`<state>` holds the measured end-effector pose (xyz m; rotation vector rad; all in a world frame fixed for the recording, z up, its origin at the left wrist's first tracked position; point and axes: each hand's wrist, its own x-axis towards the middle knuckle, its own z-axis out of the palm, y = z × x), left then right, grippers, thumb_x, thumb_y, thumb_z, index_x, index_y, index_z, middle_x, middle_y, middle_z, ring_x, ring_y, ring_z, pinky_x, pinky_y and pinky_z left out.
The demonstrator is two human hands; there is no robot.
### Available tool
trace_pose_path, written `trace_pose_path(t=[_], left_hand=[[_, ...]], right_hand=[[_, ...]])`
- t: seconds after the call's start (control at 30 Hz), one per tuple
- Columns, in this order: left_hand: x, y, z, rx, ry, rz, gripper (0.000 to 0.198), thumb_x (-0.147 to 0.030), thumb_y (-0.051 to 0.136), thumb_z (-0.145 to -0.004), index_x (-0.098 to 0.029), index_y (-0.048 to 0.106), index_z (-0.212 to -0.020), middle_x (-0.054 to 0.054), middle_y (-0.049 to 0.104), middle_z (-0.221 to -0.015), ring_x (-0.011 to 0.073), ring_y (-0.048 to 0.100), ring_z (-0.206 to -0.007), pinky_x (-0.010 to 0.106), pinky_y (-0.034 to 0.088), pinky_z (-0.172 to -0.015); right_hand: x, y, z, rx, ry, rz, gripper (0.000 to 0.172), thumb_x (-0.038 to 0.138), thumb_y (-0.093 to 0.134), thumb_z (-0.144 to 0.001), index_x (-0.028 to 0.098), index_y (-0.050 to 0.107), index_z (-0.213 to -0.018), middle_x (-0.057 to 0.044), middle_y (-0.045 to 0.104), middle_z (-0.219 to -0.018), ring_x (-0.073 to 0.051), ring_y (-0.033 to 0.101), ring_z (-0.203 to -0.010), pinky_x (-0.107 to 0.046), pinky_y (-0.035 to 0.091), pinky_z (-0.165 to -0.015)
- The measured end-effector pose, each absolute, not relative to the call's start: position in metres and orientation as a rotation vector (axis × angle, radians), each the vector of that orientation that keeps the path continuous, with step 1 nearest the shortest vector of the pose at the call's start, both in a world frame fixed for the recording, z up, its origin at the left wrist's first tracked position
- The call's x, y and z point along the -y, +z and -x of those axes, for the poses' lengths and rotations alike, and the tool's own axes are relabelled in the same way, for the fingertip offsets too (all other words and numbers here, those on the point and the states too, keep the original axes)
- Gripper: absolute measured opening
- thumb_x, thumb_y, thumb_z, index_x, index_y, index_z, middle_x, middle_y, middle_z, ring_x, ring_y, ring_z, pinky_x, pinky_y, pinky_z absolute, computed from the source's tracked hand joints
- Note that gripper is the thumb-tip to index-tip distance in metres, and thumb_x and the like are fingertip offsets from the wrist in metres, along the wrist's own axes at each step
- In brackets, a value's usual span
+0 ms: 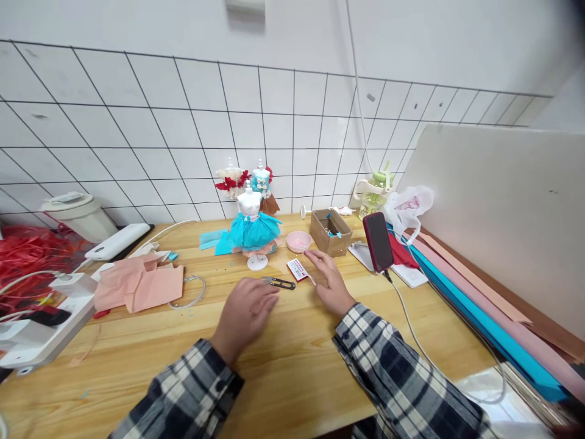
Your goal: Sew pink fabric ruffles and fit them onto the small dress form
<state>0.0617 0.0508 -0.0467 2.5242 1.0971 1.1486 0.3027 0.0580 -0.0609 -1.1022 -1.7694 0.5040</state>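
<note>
My left hand (247, 314) hovers or rests palm-down over the table, fingers loosely curved and holding nothing visible. Just beyond its fingertips lies a pair of black-handled thread snips (284, 283). My right hand (331, 283) has its fingers stretched out, beside a small red-and-white box (297, 269) lying flat. Whether its thumb touches the box I cannot tell. Behind them stands a small white dress form (250, 204) on a round base, wearing a turquoise paper-like skirt (256, 231) over peach layers. A pink bowl (298, 241) sits behind the box.
An open cardboard box (331, 244) with blue scraps stands behind my right hand. A phone (378, 242) is propped at the right, near rolled coloured sheets (475, 305). Peach sheets (141, 283) and a power strip (50, 335) lie left. Two dressed forms (261, 183) stand behind.
</note>
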Motion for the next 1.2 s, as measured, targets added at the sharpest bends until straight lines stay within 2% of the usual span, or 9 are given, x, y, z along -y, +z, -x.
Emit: trace_pose_path(t=[0.07, 0.17, 0.23, 0.33, 0.5, 0.63, 0.83, 1.07, 1.2], left_hand=[[-0.059, -0.051, -0.031, -1.163, 1.106, -2.279, 0.021, -0.033, 0.055, -0.09, -0.023, 0.072, -0.098, 0.007, 0.071, -0.096, 0.0223, 0.063, -0.092, 0.037, 0.048, -0.084], [-0.067, -0.058, -0.002, -1.169, 1.155, -1.864, 0.03, -0.039, 0.05, -0.092, -0.021, 0.07, -0.105, 0.007, 0.071, -0.095, 0.0221, 0.065, -0.088, 0.035, 0.051, -0.08], [-0.069, -0.059, 0.004, -1.13, 1.225, -1.721, 0.031, -0.041, 0.051, -0.09, -0.019, 0.068, -0.106, 0.008, 0.071, -0.097, 0.0222, 0.065, -0.089, 0.035, 0.051, -0.08], [-0.067, -0.055, -0.001, -1.202, 1.25, -1.831, 0.026, -0.043, 0.057, -0.087, -0.019, 0.067, -0.092, 0.007, 0.07, -0.092, 0.0221, 0.064, -0.088, 0.034, 0.05, -0.079], [-0.062, -0.049, -0.009, -1.424, 1.127, -2.34, 0.024, -0.043, 0.069, -0.077, -0.021, 0.064, -0.083, 0.005, 0.069, -0.086, 0.0231, 0.06, -0.086, 0.037, 0.045, -0.08], [-0.059, -0.047, -0.012, -1.521, 1.068, -2.515, 0.018, -0.038, 0.062, -0.085, -0.021, 0.066, -0.087, 0.005, 0.07, -0.087, 0.0235, 0.06, -0.086, 0.039, 0.043, -0.079], [-0.055, -0.045, -0.015, -1.53, 1.064, -2.59, 0.015, -0.033, 0.059, -0.087, -0.022, 0.069, -0.086, 0.004, 0.072, -0.086, 0.023, 0.061, -0.085, 0.039, 0.042, -0.08], [-0.056, -0.047, -0.014, -1.552, 1.066, -2.533, 0.015, -0.029, 0.057, -0.086, -0.022, 0.07, -0.083, 0.005, 0.072, -0.084, 0.023, 0.061, -0.084, 0.04, 0.042, -0.082], [-0.057, -0.045, -0.015, -1.337, 1.086, -2.329, 0.017, -0.031, 0.058, -0.085, -0.022, 0.069, -0.075, 0.004, 0.071, -0.079, 0.0214, 0.061, -0.081, 0.038, 0.045, -0.08]], right_hand=[[-0.049, -0.049, -0.278, 1.598, 0.817, 0.886, 0.082, 0.009, 0.045, -0.06, 0.026, 0.048, -0.14, -0.007, 0.046, -0.139, -0.026, 0.042, -0.127, -0.043, 0.038, -0.103], [-0.041, -0.043, -0.23, 1.236, 1.381, 0.575, 0.07, 0.018, 0.048, -0.067, 0.026, 0.051, -0.137, -0.009, 0.054, -0.127, -0.021, 0.055, -0.095, -0.035, 0.048, -0.077], [-0.04, -0.046, -0.201, 1.063, 1.63, 0.514, 0.064, 0.021, 0.051, -0.068, 0.023, 0.056, -0.132, -0.008, 0.061, -0.102, -0.015, 0.05, -0.068, -0.029, 0.044, -0.061], [-0.039, -0.06, -0.18, 0.992, 1.77, 0.494, 0.067, 0.018, 0.057, -0.067, 0.021, 0.055, -0.134, 0.0, 0.055, -0.071, -0.01, 0.036, -0.053, -0.024, 0.032, -0.052], [-0.033, -0.077, -0.19, 1.08, 1.785, 0.563, 0.082, 0.018, 0.061, -0.069, 0.021, 0.037, -0.147, 0.002, 0.054, -0.068, -0.013, 0.043, -0.06, -0.023, 0.03, -0.051], [-0.031, -0.078, -0.198, 1.212, 1.741, 0.584, 0.088, 0.02, 0.062, -0.073, 0.022, 0.025, -0.152, 0.002, 0.054, -0.071, -0.013, 0.046, -0.064, -0.024, 0.032, -0.055], [-0.029, -0.076, -0.196, 1.297, 1.762, 0.581, 0.089, 0.021, 0.061, -0.076, 0.019, 0.017, -0.154, 0.003, 0.056, -0.072, -0.013, 0.048, -0.065, -0.026, 0.033, -0.058], [-0.028, -0.073, -0.196, 1.318, 1.768, 0.561, 0.088, 0.023, 0.062, -0.077, 0.022, 0.018, -0.153, 0.004, 0.055, -0.073, -0.013, 0.049, -0.065, -0.026, 0.034, -0.058], [-0.034, -0.076, -0.196, 1.363, 1.598, 0.718, 0.065, 0.019, 0.058, -0.075, 0.022, 0.044, -0.138, 0.004, 0.052, -0.072, -0.012, 0.05, -0.065, -0.026, 0.037, -0.06]])
